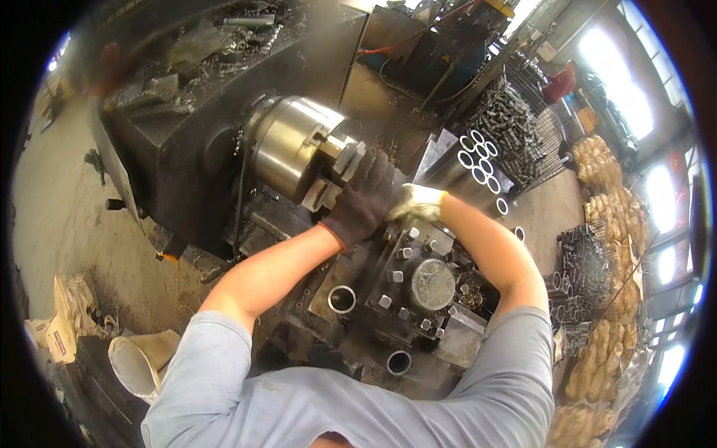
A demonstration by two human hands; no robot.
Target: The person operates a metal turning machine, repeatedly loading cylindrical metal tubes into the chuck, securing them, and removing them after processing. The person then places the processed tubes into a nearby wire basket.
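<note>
My left hand (pixel 364 199), in a dark glove with an orange cuff, lies over the front of the steel lathe chuck (pixel 294 148), against its jaws. What its fingers grip is hidden. Close on its right, my right hand (pixel 419 203), in a whitish glove, is bent and slightly blurred; whether it holds anything does not show. Nearer my body stands the square tool post (pixel 433 284) with its round cap and several square-headed bolts. One metal ring or tube end (pixel 341 289) is left of the tool post, and another (pixel 399 353) lies nearer my chest.
Several metal tubes (pixel 466 159) are stacked beyond my right arm, with a wire basket of small metal parts (pixel 507 120) behind. Filled sacks (pixel 599 162) line the right side. Metal chips and scraps lie on the lathe headstock (pixel 185 134). A whitish bucket (pixel 134 364) stands lower left.
</note>
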